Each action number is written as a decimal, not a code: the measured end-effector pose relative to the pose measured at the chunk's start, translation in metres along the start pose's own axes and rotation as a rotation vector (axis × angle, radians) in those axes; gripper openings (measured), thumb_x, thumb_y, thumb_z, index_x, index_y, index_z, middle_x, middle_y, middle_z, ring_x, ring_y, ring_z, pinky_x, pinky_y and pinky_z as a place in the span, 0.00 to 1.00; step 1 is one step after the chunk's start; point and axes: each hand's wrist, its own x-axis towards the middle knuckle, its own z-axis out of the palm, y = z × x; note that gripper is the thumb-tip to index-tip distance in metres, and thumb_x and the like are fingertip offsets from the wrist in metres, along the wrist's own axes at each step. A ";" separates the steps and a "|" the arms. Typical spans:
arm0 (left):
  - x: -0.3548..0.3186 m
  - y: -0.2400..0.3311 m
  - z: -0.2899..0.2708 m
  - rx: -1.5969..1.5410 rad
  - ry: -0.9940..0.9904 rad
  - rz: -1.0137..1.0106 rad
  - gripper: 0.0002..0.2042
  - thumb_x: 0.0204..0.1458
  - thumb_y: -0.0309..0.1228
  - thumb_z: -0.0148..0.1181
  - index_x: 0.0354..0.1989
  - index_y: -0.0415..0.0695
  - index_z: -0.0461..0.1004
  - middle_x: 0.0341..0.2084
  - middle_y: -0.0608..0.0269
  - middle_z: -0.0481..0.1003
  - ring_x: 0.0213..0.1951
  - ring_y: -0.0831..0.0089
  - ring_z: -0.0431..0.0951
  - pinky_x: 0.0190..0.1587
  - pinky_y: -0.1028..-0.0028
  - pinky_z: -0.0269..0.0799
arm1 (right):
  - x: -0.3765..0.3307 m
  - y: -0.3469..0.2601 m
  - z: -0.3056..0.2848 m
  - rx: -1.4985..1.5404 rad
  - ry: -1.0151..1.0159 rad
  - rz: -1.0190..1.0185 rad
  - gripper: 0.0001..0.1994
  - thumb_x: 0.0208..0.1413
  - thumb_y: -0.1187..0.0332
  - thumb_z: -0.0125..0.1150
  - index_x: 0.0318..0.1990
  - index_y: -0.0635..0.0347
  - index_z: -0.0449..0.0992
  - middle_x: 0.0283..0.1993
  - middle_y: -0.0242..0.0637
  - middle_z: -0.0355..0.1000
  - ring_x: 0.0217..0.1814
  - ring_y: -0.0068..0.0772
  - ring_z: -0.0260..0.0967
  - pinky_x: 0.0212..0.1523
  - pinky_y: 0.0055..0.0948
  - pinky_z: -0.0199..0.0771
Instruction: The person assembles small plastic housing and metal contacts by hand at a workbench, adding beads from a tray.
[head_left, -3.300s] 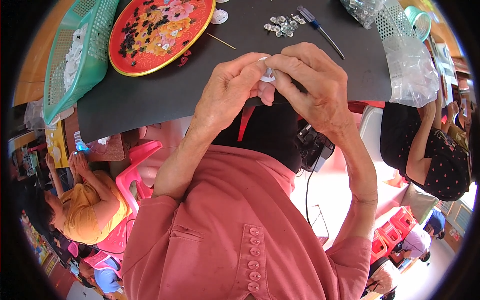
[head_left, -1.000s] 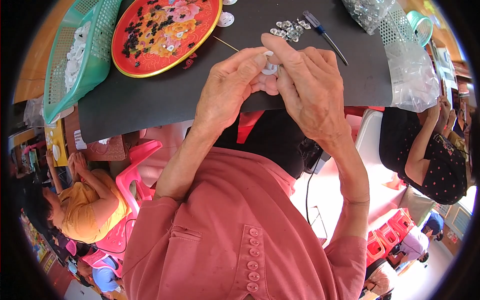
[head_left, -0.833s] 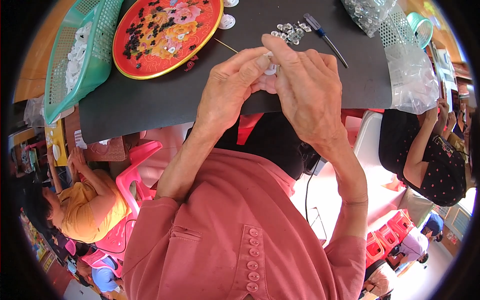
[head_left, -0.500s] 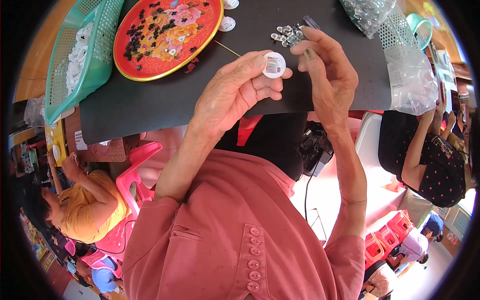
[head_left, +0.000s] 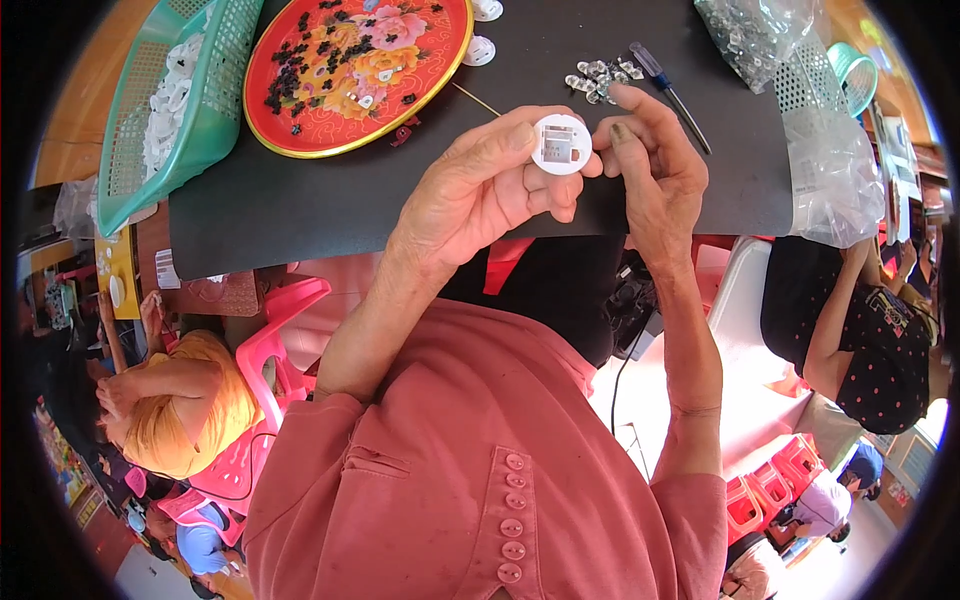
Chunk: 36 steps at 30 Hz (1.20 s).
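My left hand holds a small round white plastic part between thumb and fingers, its face with a square recess turned up. My right hand is just to its right, fingers apart, index fingertip reaching toward a little heap of small shiny metal pieces on the dark table top. Nothing shows in the right hand. A blue-handled screwdriver lies just beyond those pieces.
A red round tray with a flower pattern holds small black parts. A green basket of white parts stands at the left. Clear bags of parts lie at the right. Other people sit at the left and right edges.
My hands were pressed together on the white part; they have come apart. The left keeps the part, turned face up, and the right has moved toward the metal pieces.
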 end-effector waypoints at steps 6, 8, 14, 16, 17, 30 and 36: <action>-0.004 0.002 -0.005 0.003 -0.080 0.015 0.24 0.58 0.37 0.51 0.54 0.29 0.57 0.41 0.38 0.69 0.31 0.68 0.74 0.34 0.69 0.73 | 0.000 -0.001 0.003 -0.047 -0.022 0.017 0.15 0.57 0.78 0.50 0.52 0.61 0.71 0.30 0.31 0.72 0.29 0.14 0.62 0.31 0.15 0.65; -0.004 0.001 -0.006 0.008 -0.109 0.021 0.24 0.58 0.37 0.51 0.54 0.29 0.57 0.41 0.38 0.69 0.31 0.68 0.74 0.34 0.69 0.73 | 0.000 -0.002 0.003 -0.047 -0.023 0.017 0.15 0.57 0.78 0.50 0.52 0.61 0.71 0.30 0.31 0.72 0.29 0.14 0.62 0.31 0.15 0.65; -0.005 -0.001 -0.005 0.032 -0.093 0.023 0.25 0.57 0.38 0.52 0.54 0.29 0.57 0.40 0.39 0.70 0.33 0.67 0.75 0.35 0.69 0.74 | -0.001 -0.003 0.005 -0.065 -0.022 0.020 0.14 0.57 0.77 0.50 0.52 0.61 0.71 0.30 0.30 0.72 0.29 0.14 0.62 0.31 0.15 0.65; -0.008 -0.002 -0.003 0.093 -0.035 0.036 0.25 0.57 0.38 0.53 0.53 0.29 0.58 0.39 0.41 0.71 0.33 0.67 0.75 0.35 0.69 0.74 | -0.001 -0.004 0.007 -0.082 -0.025 0.022 0.14 0.57 0.77 0.50 0.51 0.61 0.71 0.30 0.30 0.72 0.29 0.14 0.62 0.31 0.15 0.65; -0.009 -0.002 -0.002 0.091 -0.039 0.039 0.25 0.57 0.38 0.53 0.53 0.29 0.58 0.39 0.41 0.71 0.33 0.67 0.75 0.35 0.69 0.74 | -0.001 -0.004 0.007 -0.103 -0.027 0.011 0.14 0.57 0.77 0.50 0.51 0.61 0.71 0.30 0.30 0.72 0.29 0.14 0.62 0.31 0.15 0.65; -0.027 -0.003 -0.001 0.040 0.007 0.072 0.18 0.60 0.34 0.48 0.52 0.34 0.63 0.38 0.44 0.73 0.33 0.67 0.77 0.39 0.69 0.74 | 0.001 0.001 0.008 -0.158 -0.062 -0.035 0.14 0.57 0.76 0.51 0.51 0.61 0.72 0.30 0.30 0.72 0.29 0.13 0.62 0.30 0.15 0.64; -0.027 -0.004 -0.006 0.080 0.078 0.071 0.17 0.60 0.35 0.49 0.51 0.34 0.64 0.38 0.46 0.74 0.33 0.67 0.77 0.39 0.69 0.75 | 0.002 -0.003 0.008 -0.175 -0.060 0.028 0.12 0.57 0.76 0.52 0.48 0.62 0.74 0.30 0.29 0.72 0.29 0.13 0.62 0.30 0.14 0.64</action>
